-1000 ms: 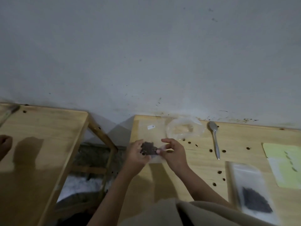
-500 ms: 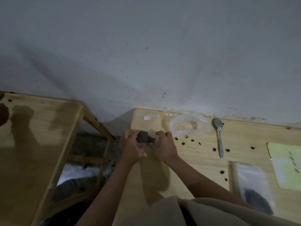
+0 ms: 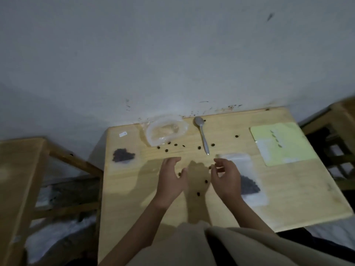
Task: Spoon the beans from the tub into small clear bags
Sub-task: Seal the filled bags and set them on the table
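Hands empty over a bean-strewn table.

Left hand point(image 3: 171, 179) and right hand point(image 3: 226, 179) hover side by side above the wooden table point(image 3: 288, 198), each grip spread apart with fingers curled and nothing held. A small clear bag of dark beans point(image 3: 123, 155) lies flat near the table's left edge, well apart from the hands. A second bag with beans point(image 3: 247, 183) lies just beside the right hand, partly hidden by it. The clear tub point(image 3: 165, 132) sits at the far edge by the wall, the spoon point(image 3: 202, 135) just beside it. Loose beans point(image 3: 198, 193) dot the table between and beyond the hands. A pale green sheet point(image 3: 282, 143) lies at far right.
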Motion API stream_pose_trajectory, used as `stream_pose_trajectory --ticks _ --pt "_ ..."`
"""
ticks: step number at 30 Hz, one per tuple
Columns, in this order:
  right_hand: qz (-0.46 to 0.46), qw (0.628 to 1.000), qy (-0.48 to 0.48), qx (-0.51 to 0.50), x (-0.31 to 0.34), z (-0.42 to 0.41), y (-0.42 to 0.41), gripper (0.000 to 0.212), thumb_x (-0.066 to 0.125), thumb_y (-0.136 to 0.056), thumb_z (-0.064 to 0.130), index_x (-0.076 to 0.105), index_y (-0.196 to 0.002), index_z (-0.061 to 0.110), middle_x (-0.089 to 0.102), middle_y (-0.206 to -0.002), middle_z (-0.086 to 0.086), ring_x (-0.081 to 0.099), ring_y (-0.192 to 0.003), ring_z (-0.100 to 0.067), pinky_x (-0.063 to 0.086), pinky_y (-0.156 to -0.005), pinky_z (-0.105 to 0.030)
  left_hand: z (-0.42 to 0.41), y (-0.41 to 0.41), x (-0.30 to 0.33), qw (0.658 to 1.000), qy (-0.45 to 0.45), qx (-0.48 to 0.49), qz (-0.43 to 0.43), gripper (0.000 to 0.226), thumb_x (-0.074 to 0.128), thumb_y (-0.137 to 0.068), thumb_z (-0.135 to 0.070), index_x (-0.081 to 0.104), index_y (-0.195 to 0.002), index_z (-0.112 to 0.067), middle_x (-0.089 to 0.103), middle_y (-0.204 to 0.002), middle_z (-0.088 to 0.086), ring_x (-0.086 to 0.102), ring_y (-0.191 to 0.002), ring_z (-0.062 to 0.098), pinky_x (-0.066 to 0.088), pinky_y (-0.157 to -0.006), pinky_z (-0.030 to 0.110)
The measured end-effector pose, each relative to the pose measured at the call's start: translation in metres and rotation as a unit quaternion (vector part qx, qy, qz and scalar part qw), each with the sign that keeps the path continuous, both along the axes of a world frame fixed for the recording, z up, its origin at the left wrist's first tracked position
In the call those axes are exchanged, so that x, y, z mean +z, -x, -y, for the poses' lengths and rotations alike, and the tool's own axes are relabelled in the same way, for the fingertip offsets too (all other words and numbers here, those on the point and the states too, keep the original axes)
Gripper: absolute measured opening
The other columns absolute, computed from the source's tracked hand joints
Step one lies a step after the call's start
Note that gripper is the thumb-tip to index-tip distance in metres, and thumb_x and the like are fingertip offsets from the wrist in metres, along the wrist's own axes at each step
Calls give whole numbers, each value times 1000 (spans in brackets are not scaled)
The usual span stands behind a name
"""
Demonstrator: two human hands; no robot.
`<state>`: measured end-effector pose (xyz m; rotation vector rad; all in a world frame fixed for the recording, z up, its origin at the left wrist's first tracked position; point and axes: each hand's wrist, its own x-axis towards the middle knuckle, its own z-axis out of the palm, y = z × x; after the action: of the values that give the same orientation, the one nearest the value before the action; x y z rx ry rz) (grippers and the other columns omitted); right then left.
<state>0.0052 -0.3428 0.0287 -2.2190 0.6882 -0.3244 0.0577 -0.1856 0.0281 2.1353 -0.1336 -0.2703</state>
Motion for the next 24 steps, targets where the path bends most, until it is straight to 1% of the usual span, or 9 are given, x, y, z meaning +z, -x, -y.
stream_pose_trajectory --ticks 3,5,8,12,15,18,20,22,24 --pt "-25 995 20 -97 -6 59 20 22 61 -86 13 64 -107 7 63 -99 -11 61 -88 -25 45 -72 -29 50 16 -2 998 0 -47 -36 33 63 -89 -21 57 -121 -16 52 -117 -5 51 -109 7 37 -85 17" --pt "-60 990 26 -129 -11 93 29 27 60 -85 16 62 -111 7 60 -104 -12 59 -94 -31 49 -76 -36 81 23 -5 996 -4 -64 -63 34 63 -89 -23 57 -122 -16 53 -120 -3 52 -110 8 38 -85 18" --pt "-158 979 10 -125 -21 130 32 37 57 -87 25 58 -121 8 56 -116 -15 56 -103 -36 50 -83 -45 121 30 -12 991 -46 -80 -102 39 63 -88 -26 54 -124 -15 53 -121 0 53 -112 14 42 -86 23" --pt "-231 970 -44 -57 -31 154 26 41 57 -87 33 60 -120 8 57 -122 -16 57 -107 -35 50 -89 -44 154 34 -21 984 -92 -61 -140 46 63 -88 -28 51 -130 -14 52 -126 4 51 -114 18 45 -96 30" --pt "-208 977 -47 -24 -32 157 26 39 60 -87 31 60 -118 8 59 -117 -13 60 -101 -30 52 -87 -41 166 36 -21 986 -90 -23 -135 45 62 -89 -24 52 -130 -11 53 -126 5 52 -116 19 44 -99 32" --pt "-151 985 -77 -37 -26 160 27 28 62 -87 25 60 -110 10 62 -103 -6 62 -89 -23 51 -79 -33 170 36 -16 991 -57 24 -122 38 63 -88 -16 56 -125 -11 55 -123 4 55 -111 18 47 -97 34" --pt "-113 984 -125 -54 -18 165 26 16 63 -87 21 60 -99 13 63 -89 -1 60 -75 -14 49 -70 -22 173 36 -9 994 -11 50 -95 27 65 -86 -10 62 -111 -16 59 -114 2 59 -103 17 51 -89 28" --pt "-74 983 -159 -55 -13 174 24 10 65 -86 19 59 -93 15 60 -79 3 56 -66 -5 41 -58 -7 177 34 1 993 37 72 -87 22 67 -84 -6 62 -96 -23 62 -104 -2 60 -92 13 50 -74 14" --pt "-42 979 -190 -53 -7 186 20 8 67 -84 17 61 -90 15 60 -75 3 55 -64 -5 41 -57 -7 184 29 13 990 78 69 -94 27 67 -84 -3 60 -91 -28 63 -100 -8 60 -88 11 48 -67 9"
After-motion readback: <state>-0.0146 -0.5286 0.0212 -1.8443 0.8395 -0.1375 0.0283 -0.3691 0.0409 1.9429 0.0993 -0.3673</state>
